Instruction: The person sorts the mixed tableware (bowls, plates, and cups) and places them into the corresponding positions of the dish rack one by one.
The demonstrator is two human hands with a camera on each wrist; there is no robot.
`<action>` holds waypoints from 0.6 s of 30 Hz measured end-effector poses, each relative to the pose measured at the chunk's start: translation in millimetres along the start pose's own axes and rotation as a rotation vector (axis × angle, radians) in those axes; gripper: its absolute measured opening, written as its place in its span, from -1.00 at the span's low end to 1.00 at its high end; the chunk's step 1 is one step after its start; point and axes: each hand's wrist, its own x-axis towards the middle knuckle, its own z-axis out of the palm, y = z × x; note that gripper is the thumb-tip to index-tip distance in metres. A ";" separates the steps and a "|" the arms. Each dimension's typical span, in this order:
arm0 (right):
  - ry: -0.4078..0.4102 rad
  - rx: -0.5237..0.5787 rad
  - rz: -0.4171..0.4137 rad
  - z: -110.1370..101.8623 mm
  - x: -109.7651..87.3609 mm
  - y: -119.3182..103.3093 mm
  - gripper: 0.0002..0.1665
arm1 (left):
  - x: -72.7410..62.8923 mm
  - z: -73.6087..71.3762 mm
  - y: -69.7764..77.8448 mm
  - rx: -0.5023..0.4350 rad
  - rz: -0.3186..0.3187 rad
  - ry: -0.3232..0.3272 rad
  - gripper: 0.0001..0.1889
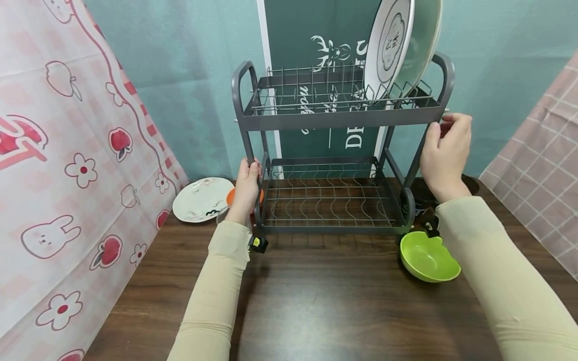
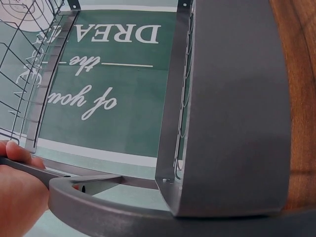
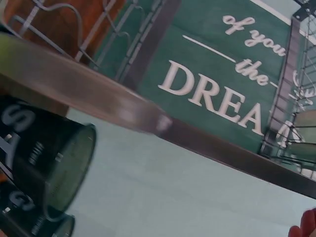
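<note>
A dark grey two-tier dish rack [image 1: 331,120] stands in front of me, with a white plate [image 1: 389,47] and a pale green plate [image 1: 426,40] upright at the right of its upper tier. My left hand [image 1: 245,190] grips the rack's left post, its fingertips showing past the metal in the left wrist view. Beside the right post, just below the upper tier, is my right hand [image 1: 447,155], fingers loosely bent and not wrapped round the post. Only its fingertips [image 3: 307,224] show at the lower right corner of the right wrist view.
A patterned white plate [image 1: 203,199] lies left of the rack, an orange item [image 1: 231,196] partly hidden behind my left hand. A lime green bowl [image 1: 429,258] sits by the rack's right front corner. Dark green lettered cups [image 3: 69,163] show in the right wrist view. Curtains [image 1: 180,75] enclose the wooden table [image 1: 316,301].
</note>
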 end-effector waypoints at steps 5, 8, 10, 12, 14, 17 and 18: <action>-0.095 0.039 0.012 5.7 -10.2 10.1 -0.62 | 0.2 0.9 -0.2 -0.009 0.021 0.006 -0.83; -0.140 0.054 0.042 8.4 -15.8 13.6 -0.63 | 0.9 0.7 -0.6 -0.014 0.018 0.006 -0.81; -0.166 0.061 0.059 9.8 -19.9 15.9 -0.62 | 1.3 0.5 -0.9 -0.023 0.017 0.000 -0.79; -0.194 0.067 0.076 11.1 -24.2 18.5 -0.61 | 1.8 0.2 -1.4 -0.029 0.018 -0.006 -0.80; -0.222 0.065 0.086 12.4 -28.5 21.9 -0.60 | 1.9 -0.2 -1.9 -0.034 0.028 -0.013 -0.84; -0.263 0.060 0.091 13.0 -34.1 28.1 -0.59 | 2.0 -0.2 -2.9 -0.033 0.046 -0.019 -0.88; -0.273 0.057 0.089 12.7 -35.8 30.5 -0.58 | 1.8 -0.1 -3.2 -0.031 0.052 -0.020 -0.89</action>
